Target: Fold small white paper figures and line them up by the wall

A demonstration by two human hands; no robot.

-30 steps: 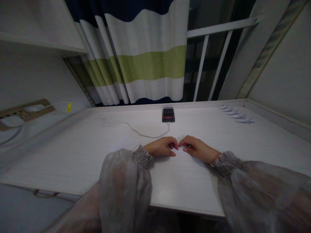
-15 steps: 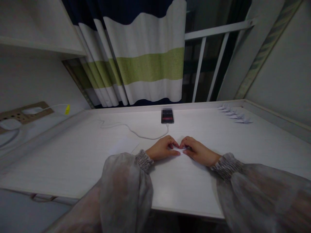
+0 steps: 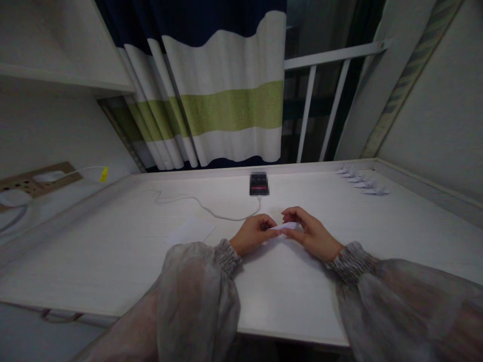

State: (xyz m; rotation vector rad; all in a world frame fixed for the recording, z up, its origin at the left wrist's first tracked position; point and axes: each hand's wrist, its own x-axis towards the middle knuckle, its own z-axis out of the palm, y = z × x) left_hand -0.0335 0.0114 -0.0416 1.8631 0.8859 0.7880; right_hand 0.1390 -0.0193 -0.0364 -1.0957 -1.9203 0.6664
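Between my two hands is a small folded piece of white paper (image 3: 284, 227), tilted up a little from the white desk (image 3: 290, 296). My left hand (image 3: 254, 233) pinches its left end, thumb in front and fingers curled behind. My right hand (image 3: 307, 233) has its thumb along the near edge of the paper, while its fingers arch above and behind it. The exact folds are too small to make out, and the fingers hide part of the paper.
Flat white sheets (image 3: 190, 230) lie left of my left forearm. A phone (image 3: 259, 184) on a white cable (image 3: 211, 211) stands near the back edge. Several folded paper figures (image 3: 362, 181) line the back right corner. A power strip (image 3: 37, 183) is on the left wall.
The folded paper has come up off the desk and tilted into view. My right fingers have lifted and spread away from my left fingertips. The camera view has shifted slightly.
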